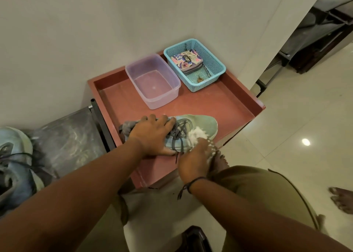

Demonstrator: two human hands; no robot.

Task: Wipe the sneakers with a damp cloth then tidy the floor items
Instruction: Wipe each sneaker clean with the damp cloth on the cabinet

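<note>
Pale green-and-blue mesh sneaker with grey laces [193, 124] lying on the near part of a red-brown rimmed tray table [219, 103]. Left hand [152, 135] grips its collar and laces; right hand [193, 162] clutches a white fluffy cloth [198, 135] against its side. Behind: clear lilac plastic tub [152, 80] beside a turquoise perforated basket [212, 61]. Second matching sneaker [13, 156] far left

Left hand [152, 133] grips sneaker [198, 125] at the collar on red surface [219, 103]. Right hand [194, 162] presses white cloth [198, 134] against its laces. Clear tub [152, 80], blue basket [194, 64] behind.
</note>
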